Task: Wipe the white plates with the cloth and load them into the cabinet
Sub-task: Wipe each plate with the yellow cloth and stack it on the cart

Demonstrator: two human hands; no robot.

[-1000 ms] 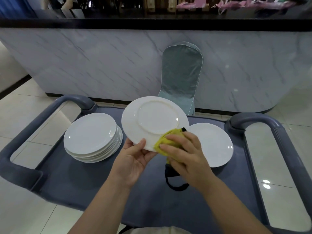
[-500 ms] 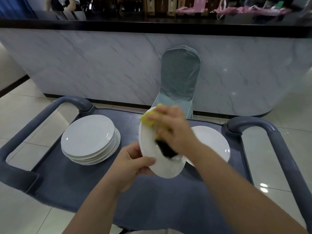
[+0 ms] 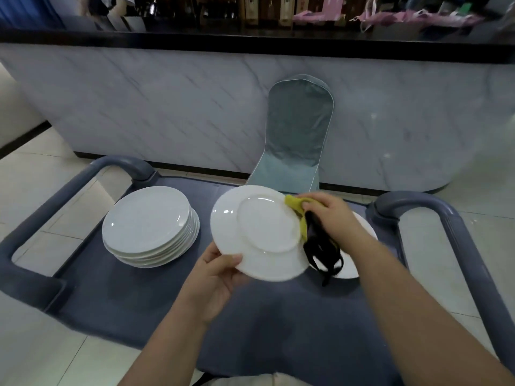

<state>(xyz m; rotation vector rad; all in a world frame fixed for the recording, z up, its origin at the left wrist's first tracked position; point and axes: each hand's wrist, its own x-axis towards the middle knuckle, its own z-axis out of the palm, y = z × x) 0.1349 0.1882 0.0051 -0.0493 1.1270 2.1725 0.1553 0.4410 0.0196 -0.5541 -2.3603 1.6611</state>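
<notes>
Through the head camera, I have the plate (image 3: 259,235) tilted above the cart (image 3: 139,307), the side with the raised ring facing me. My left hand (image 3: 220,277) pinches its near rim, thumb on top and fingers curled beneath. My right hand (image 3: 326,215) is curled round the yellow cloth (image 3: 294,206) and presses it against the far right rim.

That is my worry: I hold the plate at one edge only and push at the opposite one. A hard wipe could lever the rim out of my pinch. It would then fall onto the lone plate (image 3: 362,227) lying just below my right hand, and both could chip.

A black strap (image 3: 320,249) dangles from the cloth past the plate's edge. It could drag across the wiped surface or snag as I turn the plate.

The stack of plates (image 3: 150,227) sits well apart to the left, out of harm. The cabinet is not in view.
</notes>
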